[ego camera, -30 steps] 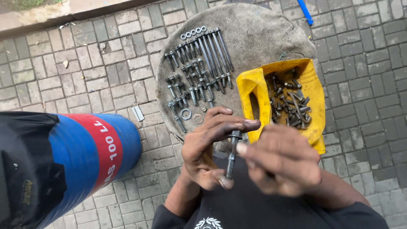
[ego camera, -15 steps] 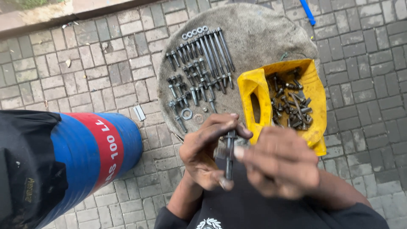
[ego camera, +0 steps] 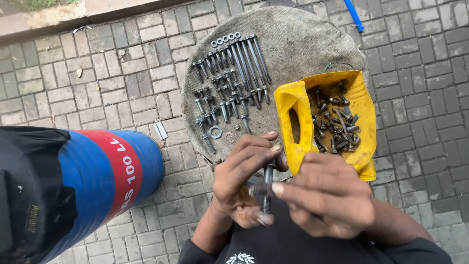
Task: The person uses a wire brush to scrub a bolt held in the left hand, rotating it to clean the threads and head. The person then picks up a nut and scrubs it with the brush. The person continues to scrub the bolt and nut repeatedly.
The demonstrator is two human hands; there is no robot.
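Note:
Both hands meet at the bottom middle around a long dark bolt that stands nearly upright. My left hand wraps its shank from the left, fingers curled over the head end. My right hand pinches a small threaded piece against the bolt with thumb and fingertip. Just beyond the hands lies a round grey cloth mat with several bolts laid in rows, plus washers and nuts. A cut yellow plastic container on the mat's right side holds a heap of mixed bolts.
A blue drum with a red band and a black cover lies at the left. The ground is grey paving brick. A blue rod lies at the top right, and a small flat metal piece lies left of the mat.
My hands stayed together on the bolt; the fingers shifted slightly along it, as if turning the piece on its thread. Nothing on the mat moved.

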